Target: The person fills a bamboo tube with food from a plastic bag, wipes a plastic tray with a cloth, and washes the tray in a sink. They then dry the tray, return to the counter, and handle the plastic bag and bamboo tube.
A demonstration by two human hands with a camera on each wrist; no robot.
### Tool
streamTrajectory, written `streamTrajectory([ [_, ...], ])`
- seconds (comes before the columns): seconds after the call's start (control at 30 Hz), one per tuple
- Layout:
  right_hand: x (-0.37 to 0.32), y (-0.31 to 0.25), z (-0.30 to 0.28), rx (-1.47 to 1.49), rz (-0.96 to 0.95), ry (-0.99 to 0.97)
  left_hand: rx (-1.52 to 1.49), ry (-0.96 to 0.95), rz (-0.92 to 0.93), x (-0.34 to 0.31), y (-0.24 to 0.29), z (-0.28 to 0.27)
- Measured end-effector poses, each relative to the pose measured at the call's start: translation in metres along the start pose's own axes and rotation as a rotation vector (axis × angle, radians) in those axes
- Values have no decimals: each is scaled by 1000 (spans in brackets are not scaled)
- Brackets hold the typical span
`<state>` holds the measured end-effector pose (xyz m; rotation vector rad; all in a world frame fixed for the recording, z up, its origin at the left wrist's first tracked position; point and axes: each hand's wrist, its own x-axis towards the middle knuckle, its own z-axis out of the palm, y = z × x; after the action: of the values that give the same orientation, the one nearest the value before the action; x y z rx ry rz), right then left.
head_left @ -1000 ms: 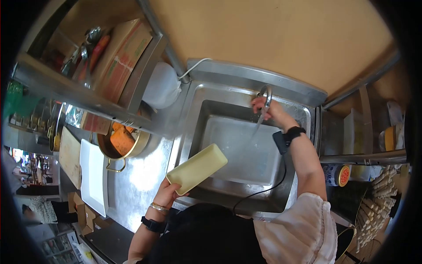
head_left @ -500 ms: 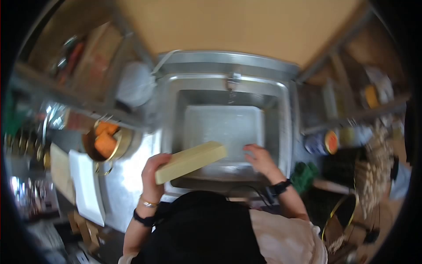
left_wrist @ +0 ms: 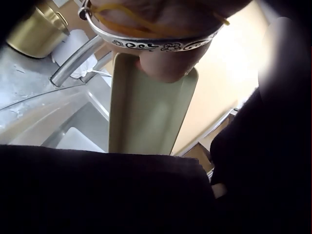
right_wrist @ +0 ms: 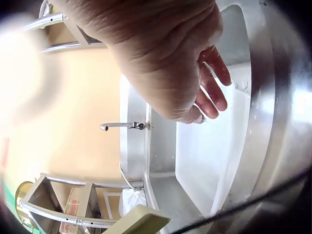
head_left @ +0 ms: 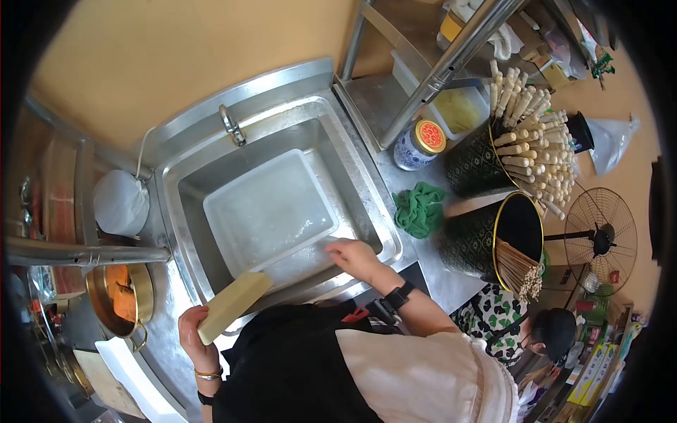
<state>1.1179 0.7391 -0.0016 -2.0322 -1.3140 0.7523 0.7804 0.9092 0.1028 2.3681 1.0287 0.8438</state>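
Observation:
My left hand [head_left: 192,335] grips one end of a pale yellow-green rectangular tray [head_left: 236,302], left of the sink's front corner. In the left wrist view the thumb [left_wrist: 163,68] lies inside the tray's near end, and a dark sleeve or apron hides its far part. My right hand [head_left: 357,262], wet, hangs over the front part of the steel sink [head_left: 386,233] with nothing in it; its fingers [right_wrist: 213,90] are loosely extended in the right wrist view. A white plastic tub [head_left: 271,208] holding water sits in the sink, below the faucet [head_left: 231,127].
Left of the sink stand a brass pot [head_left: 146,296] with orange pieces and a white tray [head_left: 137,377]. To the right are a green cloth [head_left: 421,209], a blue-and-white jar [head_left: 415,153], and dark buckets [head_left: 469,247] of sticks. Another person [head_left: 493,321] is beyond a fan [head_left: 599,240].
My right hand has left the faucet and come back toward the sink's front edge. The tray has tipped onto its side in my left hand. My head view has turned right.

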Motion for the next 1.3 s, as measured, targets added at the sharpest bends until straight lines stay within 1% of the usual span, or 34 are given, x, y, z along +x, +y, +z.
streamTrajectory([
  [0.03,-2,2,-2,16,-16,74,-12,9,-15,-3,0,0],
  [0.07,-3,3,-4,19,35,83,-13,27,-38,-7,-1,-2],
  [0.1,-4,5,-5,-3,5,113,-33,50,-34,-8,-4,-2],
  [0.13,-3,5,-4,-23,51,76,-85,71,-39,-11,-5,-4],
  [0.17,-3,-2,-4,-18,36,89,-101,61,-53,-13,-6,-8],
  [0.2,2,-6,-3,-1,-1,70,-41,51,-40,-12,-6,-10],
  [0.27,7,-14,-2,-18,19,-28,-75,62,-61,-11,-3,-15],
  [0.3,7,-8,-5,-29,8,-40,-76,76,-75,-14,-3,-14],
  [0.37,19,5,-6,-224,-166,275,-199,169,-135,-24,-4,-21],
  [0.4,22,5,-22,-314,-133,375,-149,175,-180,-33,-3,-25],
  [0.43,20,2,-38,-618,-39,473,-211,236,-169,-48,-14,-26],
  [0.47,21,27,-52,-673,2,563,-164,239,-192,-56,-13,-35],
  [0.5,17,18,-76,-815,68,478,-88,253,-192,-64,-9,-44],
  [0.53,10,93,-79,-893,34,654,-173,270,-243,-72,-8,-50],
  [0.57,8,118,-94,-869,246,534,-190,282,-259,-78,-5,-55],
  [0.6,11,134,-97,-978,385,488,-113,274,-266,-86,-4,-57],
  [0.63,-5,106,-91,-950,235,577,-94,311,-268,-94,-3,-57],
  [0.67,-4,124,-86,-932,316,663,-93,329,-268,-98,-4,-58],
  [0.7,-6,120,-87,-1049,351,638,-75,365,-298,-104,-6,-58],
  [0.73,7,104,-88,-1043,303,637,-98,365,-332,-113,-5,-57],
  [0.83,43,45,-85,-623,164,421,-104,414,-422,-134,-1,-60],
  [0.9,47,2,-76,-345,123,257,-92,424,-466,-151,4,-66],
  [0.97,47,-45,-61,-51,87,114,-167,478,-581,-164,3,-72],
  [1.0,49,-70,-52,94,62,44,-150,493,-567,-169,2,-75],
  [1.07,51,-121,-32,375,1,-105,-252,576,-642,-180,0,-81],
  [1.13,57,-167,7,344,-132,-222,-252,607,-645,-194,-2,-94],
  [1.17,42,-215,24,386,-107,-281,-249,630,-648,-203,-2,-100],
  [1.2,45,-219,50,485,-42,-336,-246,655,-650,-214,-3,-107],
  [1.23,40,-244,70,470,-42,-423,-288,680,-680,-224,-1,-117],
  [1.27,35,-267,89,450,-39,-509,-273,700,-666,-235,2,-126],
  [1.3,49,-252,124,579,-92,-633,-262,748,-716,-246,5,-133],
])
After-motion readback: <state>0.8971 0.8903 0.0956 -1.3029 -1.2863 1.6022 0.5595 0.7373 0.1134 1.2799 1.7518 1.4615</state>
